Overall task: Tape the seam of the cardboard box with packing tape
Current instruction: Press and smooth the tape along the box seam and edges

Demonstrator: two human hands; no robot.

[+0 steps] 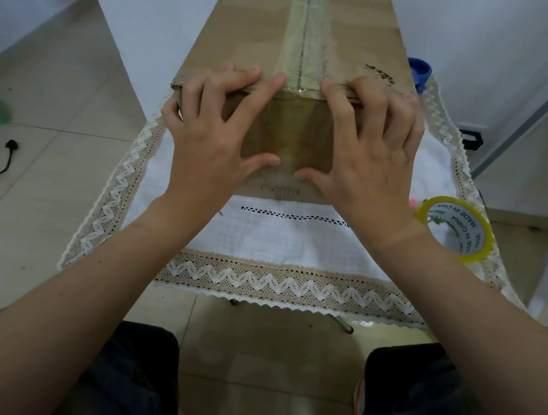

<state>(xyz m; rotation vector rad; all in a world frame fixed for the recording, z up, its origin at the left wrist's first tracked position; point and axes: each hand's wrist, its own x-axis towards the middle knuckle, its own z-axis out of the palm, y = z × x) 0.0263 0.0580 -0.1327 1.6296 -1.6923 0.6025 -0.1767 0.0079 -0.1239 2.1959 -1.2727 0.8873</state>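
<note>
Standing on the cloth-covered bench (261, 240), the box (297, 37) is shut, so whatever it holds is hidden — a strip of tape (300, 55) runs along its top seam and folds down over the near end. Both hands press on that near end: the left hand (213, 131) and right hand (369, 150) lie spread and flat, fingers (247, 76) hooked over the top edge either side of the strip, thumbs nearly meeting on the end face, grasping nothing. A yellow tape roll (456, 233) sits on the bench just beside the right wrist — apart from the box.
</note>
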